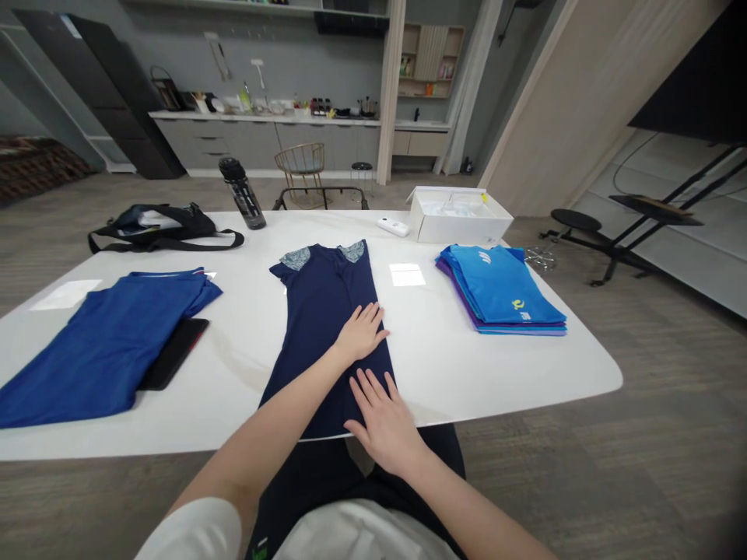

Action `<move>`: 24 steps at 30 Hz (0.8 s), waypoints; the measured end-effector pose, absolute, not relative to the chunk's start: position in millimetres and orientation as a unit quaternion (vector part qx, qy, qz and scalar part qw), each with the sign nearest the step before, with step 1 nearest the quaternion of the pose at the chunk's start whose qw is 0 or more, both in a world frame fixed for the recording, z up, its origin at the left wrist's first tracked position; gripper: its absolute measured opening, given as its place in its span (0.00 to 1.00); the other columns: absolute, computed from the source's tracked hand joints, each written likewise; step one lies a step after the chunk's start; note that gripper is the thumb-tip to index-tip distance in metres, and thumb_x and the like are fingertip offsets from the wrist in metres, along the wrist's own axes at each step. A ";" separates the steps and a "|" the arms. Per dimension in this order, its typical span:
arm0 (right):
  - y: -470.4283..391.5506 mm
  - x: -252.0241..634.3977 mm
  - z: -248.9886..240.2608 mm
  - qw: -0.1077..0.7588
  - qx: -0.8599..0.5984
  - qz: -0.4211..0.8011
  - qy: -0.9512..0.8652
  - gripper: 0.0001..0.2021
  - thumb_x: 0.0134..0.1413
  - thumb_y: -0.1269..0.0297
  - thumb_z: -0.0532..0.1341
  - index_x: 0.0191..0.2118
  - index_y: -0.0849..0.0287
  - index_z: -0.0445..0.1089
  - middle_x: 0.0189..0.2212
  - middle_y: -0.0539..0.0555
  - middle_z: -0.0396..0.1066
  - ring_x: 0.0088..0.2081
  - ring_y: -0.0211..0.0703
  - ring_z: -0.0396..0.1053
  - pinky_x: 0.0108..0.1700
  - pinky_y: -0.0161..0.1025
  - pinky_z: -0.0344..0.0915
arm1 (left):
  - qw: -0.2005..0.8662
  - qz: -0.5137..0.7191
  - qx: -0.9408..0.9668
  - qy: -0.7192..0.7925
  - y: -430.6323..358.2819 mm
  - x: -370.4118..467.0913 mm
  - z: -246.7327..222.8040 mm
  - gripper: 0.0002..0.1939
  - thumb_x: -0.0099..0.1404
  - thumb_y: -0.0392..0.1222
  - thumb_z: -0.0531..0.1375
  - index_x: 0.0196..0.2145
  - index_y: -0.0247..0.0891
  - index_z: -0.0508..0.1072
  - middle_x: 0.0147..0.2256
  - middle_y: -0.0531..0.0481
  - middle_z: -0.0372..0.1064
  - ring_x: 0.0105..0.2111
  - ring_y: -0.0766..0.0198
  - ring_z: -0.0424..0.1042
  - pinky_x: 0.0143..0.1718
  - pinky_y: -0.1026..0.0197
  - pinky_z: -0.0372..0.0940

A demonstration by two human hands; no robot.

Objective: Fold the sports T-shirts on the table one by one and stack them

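Note:
A navy T-shirt (327, 311) with grey patterned shoulder patches lies lengthwise before me, its right edge straight and a short sleeve sticking out at the upper left. My left hand (360, 333) rests flat on the shirt near that right edge, fingers outstretched. Closer to me, my right hand (388, 424) lies with spread fingers on the shirt's lower right part, by the table's front edge. Neither hand grips anything. Off to the right sits a stack of folded shirts (502, 288), blue on top with purple layers below. A blue garment (117, 342) is spread out at the left.
The white table (467, 373) also bears a black tablet-like object (175, 354) partly under the blue garment, a black bag (163, 225), a dark bottle (242, 194), a white device (393, 227) and a white box (458, 225). A wire chair (300, 162) stands beyond.

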State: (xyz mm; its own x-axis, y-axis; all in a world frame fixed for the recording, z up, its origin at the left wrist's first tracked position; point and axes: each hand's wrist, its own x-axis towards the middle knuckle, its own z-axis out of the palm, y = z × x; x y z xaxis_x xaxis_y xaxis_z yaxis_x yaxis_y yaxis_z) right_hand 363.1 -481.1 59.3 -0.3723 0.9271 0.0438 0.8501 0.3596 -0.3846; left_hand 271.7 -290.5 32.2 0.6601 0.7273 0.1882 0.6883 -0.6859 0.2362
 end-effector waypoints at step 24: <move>-512.6 407.5 79.7 0.327 -0.538 0.355 -0.691 0.13 0.70 0.58 0.55 0.43 0.53 0.77 0.38 0.53 0.79 0.36 0.44 0.74 0.40 0.38 0.69 | 0.340 0.152 0.880 0.296 -471.0 203.4 86.6 0.19 0.78 0.45 0.47 0.55 0.45 0.74 0.55 0.51 0.74 0.56 0.64 0.72 0.62 0.59 0.60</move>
State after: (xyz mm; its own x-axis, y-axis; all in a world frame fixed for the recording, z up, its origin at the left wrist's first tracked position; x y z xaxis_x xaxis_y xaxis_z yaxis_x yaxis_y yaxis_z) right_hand 407.5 -512.6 79.7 -0.2061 0.9761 0.0693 0.5112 0.1678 -0.8429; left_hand 203.4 -471.0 86.6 0.7788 0.6238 0.0668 0.4169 -0.5942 0.6878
